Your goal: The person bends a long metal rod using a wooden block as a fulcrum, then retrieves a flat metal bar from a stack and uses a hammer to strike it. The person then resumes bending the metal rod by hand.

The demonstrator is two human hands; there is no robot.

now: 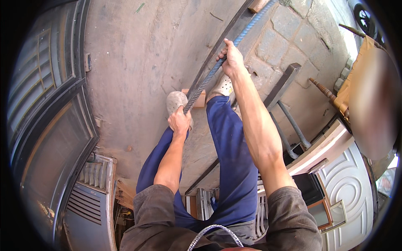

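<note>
A long grey-blue ribbed steel bar (206, 79) slants from between my feet toward the far right. My left hand (179, 121) is closed around its near end, just in front of my left shoe (177, 100). Farther along, my right hand (231, 57) grips the bar with the fingers wrapped underneath and the thumb on top. Beside the bar runs a dark flat metal length (220, 42), close to the ground. An orange brick (199, 99) sits between my shoes, partly behind the bar. The bar's far end runs out of view.
Another brick (258, 5) lies at the top. To the right stand a dark metal frame (282, 85) with legs, a pale carved door panel (347, 184) and a turned wooden post (322, 89). A person in orange cloth (356, 79) is at far right. Dark framed doors (54, 138) line the left.
</note>
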